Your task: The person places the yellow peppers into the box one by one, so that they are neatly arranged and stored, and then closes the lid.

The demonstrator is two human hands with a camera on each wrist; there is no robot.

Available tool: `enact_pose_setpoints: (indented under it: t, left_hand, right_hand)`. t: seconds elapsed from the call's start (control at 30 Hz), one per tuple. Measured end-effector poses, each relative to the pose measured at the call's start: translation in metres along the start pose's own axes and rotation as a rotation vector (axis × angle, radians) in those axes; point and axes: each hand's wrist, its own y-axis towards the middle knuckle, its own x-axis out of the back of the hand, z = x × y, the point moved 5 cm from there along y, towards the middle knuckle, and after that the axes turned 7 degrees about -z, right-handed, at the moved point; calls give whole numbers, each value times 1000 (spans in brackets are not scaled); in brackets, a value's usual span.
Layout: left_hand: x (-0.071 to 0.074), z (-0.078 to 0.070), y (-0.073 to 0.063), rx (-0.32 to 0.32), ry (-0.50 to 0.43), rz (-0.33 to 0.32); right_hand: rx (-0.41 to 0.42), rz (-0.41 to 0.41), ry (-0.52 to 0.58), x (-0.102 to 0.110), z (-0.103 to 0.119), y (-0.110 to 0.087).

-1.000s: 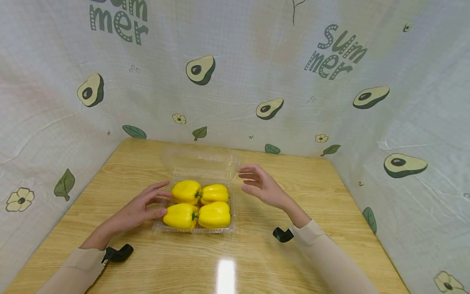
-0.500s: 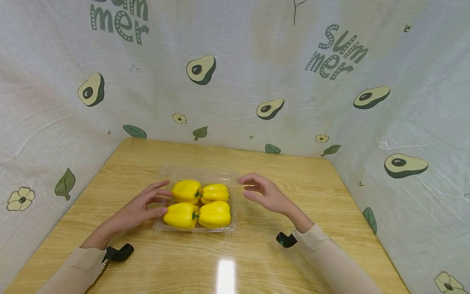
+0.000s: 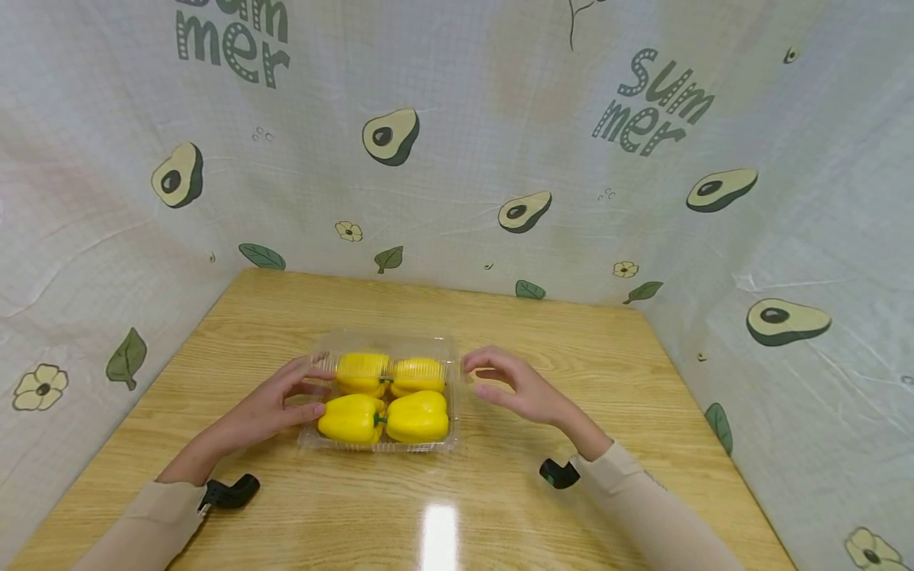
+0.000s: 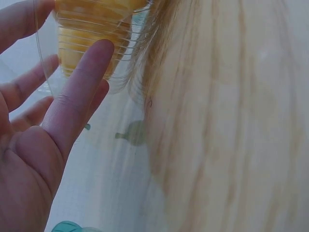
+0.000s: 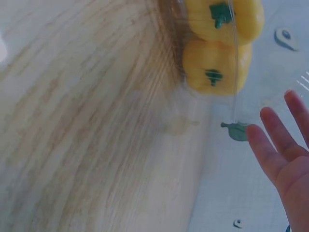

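Note:
A clear plastic clamshell box (image 3: 382,446) holds several yellow bell peppers (image 3: 417,416) with green stems. Its hinged clear lid (image 3: 393,345) leans forward over the rear peppers, partway down. At the box's left side, my left hand (image 3: 267,406) has its thumb and fingers spread along the wall. In the left wrist view, the thumb (image 4: 79,92) lies against the ribbed plastic. Beside the lid's right edge is my right hand (image 3: 521,388), fingers loosely bent; whether the fingertips touch the lid cannot be told. In the right wrist view, its fingers (image 5: 277,135) look extended and hold nothing.
The box stands on a light wood table (image 3: 571,507). White cloth (image 3: 457,159) printed with avocados and leaves hangs at the back and both sides. Black wrist cameras, such as the left one (image 3: 236,492), jut from the cuffs.
The lid has swung forward and down, from leaning back behind the box to over the rear peppers. My right hand has come down and slightly nearer me. The left hand stays put.

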Motion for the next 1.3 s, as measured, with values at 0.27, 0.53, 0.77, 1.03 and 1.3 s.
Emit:
enact_pose_setpoints:
  t: [0.27,0.53,0.77,1.03,1.3]
  left_hand:
    - [1,-1,-1,2,61,-14]
    - [3,-2,-3,36,108,-29]
    - [7,-8,-6,16,108,-36]
    - [9,-11,-9,-1,-54,-20]
    - [11,-17,-13,-12,-183,-18]
  right_hand:
    - [-23,-36,-39,-9,-2,-7]
    - [-17,-39,-94,-16,-3,-11]
    - [-42,-62,-121,-21,3,-10]
    - [-56,-99,-138,-23,5,-11]
    - [-93,-123,-130,-27,7,-14]
